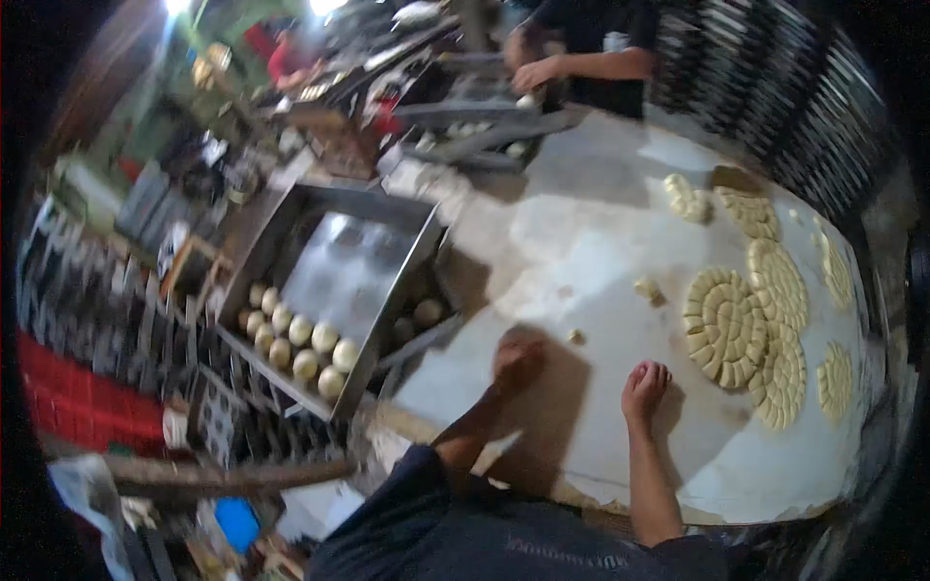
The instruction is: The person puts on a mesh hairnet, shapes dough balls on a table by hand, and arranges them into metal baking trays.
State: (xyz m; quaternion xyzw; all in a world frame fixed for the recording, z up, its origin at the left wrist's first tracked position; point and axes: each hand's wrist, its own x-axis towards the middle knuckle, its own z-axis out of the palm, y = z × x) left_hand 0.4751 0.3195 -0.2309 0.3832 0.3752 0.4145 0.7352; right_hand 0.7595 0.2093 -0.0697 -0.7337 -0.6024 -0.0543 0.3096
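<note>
My left hand (519,358) is low over the pale worktable (542,242), blurred, with its fingers hard to make out; anything under it is hidden. My right hand (646,389) is curled closed above the table, and whatever it may hold cannot be seen. A small dough piece (576,336) lies between and beyond the hands. Farther off is a slightly larger dough lump (648,289). Right of my right hand, cut dough pieces form a round spiral (725,327), with another scored round (778,380) touching it.
On the left stands a metal tray (387,290) with rows of dough balls (303,364) along its near end. More cut dough (686,198) lies at the table's far side. Across the table a person's hands (539,72) work at other trays. Stacked trays (775,87) rise at the back right.
</note>
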